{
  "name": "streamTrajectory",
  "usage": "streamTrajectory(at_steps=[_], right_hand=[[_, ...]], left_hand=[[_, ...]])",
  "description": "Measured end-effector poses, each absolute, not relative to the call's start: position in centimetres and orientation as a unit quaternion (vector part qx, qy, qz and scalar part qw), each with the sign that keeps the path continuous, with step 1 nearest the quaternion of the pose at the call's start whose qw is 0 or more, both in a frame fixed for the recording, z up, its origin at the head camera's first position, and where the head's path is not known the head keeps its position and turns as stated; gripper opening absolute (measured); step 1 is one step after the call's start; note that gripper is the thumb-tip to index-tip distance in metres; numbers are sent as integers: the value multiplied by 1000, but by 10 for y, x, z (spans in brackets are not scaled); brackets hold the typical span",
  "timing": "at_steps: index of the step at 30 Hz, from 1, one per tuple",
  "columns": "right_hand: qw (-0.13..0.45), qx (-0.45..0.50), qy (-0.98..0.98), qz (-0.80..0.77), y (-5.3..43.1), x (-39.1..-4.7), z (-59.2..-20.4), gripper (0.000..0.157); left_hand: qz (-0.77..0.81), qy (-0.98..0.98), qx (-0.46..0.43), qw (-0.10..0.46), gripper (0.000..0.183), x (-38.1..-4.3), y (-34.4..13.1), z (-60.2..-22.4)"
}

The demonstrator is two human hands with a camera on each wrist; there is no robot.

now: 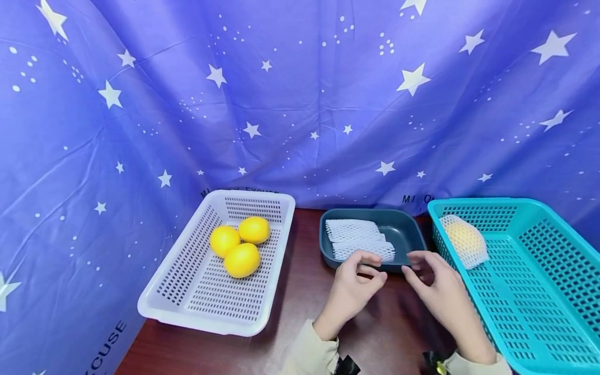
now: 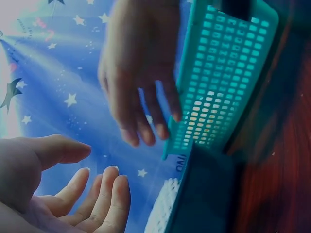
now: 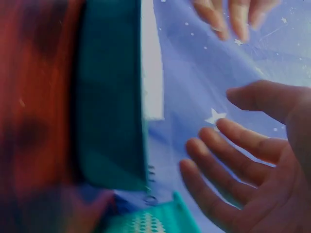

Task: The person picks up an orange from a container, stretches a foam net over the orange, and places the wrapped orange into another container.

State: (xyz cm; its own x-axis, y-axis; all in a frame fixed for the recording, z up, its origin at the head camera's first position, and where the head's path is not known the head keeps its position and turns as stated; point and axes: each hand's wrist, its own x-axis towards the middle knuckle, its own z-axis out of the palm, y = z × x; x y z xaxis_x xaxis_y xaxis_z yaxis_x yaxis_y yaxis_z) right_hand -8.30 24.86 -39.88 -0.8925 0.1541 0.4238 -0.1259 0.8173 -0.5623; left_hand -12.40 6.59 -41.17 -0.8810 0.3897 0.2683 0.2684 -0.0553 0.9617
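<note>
Both hands hover near the front rim of a dark teal tray (image 1: 408,234), holding nothing. The left hand (image 1: 351,286) has its thumb and fingers loosely bent with a gap between them, as the left wrist view also shows. To its right, the right hand (image 1: 438,286) faces it with fingers loosely bent and apart; in the right wrist view its palm (image 3: 272,179) is bare. White foam net sleeves (image 1: 358,239) lie flat in the tray, close behind the left hand. In the turquoise basket (image 1: 520,271), a yellow fruit in a foam net (image 1: 464,242) rests at the left wall.
A white basket (image 1: 192,312) on the left holds three yellow lemon-like fruits (image 1: 242,260). The baskets and tray stand on a dark red-brown table (image 1: 300,291). A blue curtain with white stars (image 1: 300,104) hangs behind and at the left.
</note>
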Motion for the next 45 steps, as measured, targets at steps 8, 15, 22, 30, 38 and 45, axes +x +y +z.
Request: streamTrajectory(at_steps=[8, 15, 22, 30, 38, 45], right_hand=[[223, -7, -910, 349, 241, -87, -403, 22], [233, -4, -903, 361, 231, -91, -404, 19], [212, 7, -900, 381, 218, -96, -403, 18], [171, 19, -900, 400, 209, -99, -403, 21], [134, 43, -888, 437, 184, -106, -408, 22], [112, 78, -875, 465, 172, -112, -417, 23]], left_hand=[[681, 692, 237, 42, 28, -129, 56, -412], [655, 722, 223, 22, 25, -134, 47, -418], [640, 731, 237, 21, 23, -135, 42, -415], [641, 731, 232, 20, 22, -126, 32, -399], [597, 770, 224, 5, 19, -128, 8, -386], [551, 800, 235, -15, 20, -135, -13, -365]])
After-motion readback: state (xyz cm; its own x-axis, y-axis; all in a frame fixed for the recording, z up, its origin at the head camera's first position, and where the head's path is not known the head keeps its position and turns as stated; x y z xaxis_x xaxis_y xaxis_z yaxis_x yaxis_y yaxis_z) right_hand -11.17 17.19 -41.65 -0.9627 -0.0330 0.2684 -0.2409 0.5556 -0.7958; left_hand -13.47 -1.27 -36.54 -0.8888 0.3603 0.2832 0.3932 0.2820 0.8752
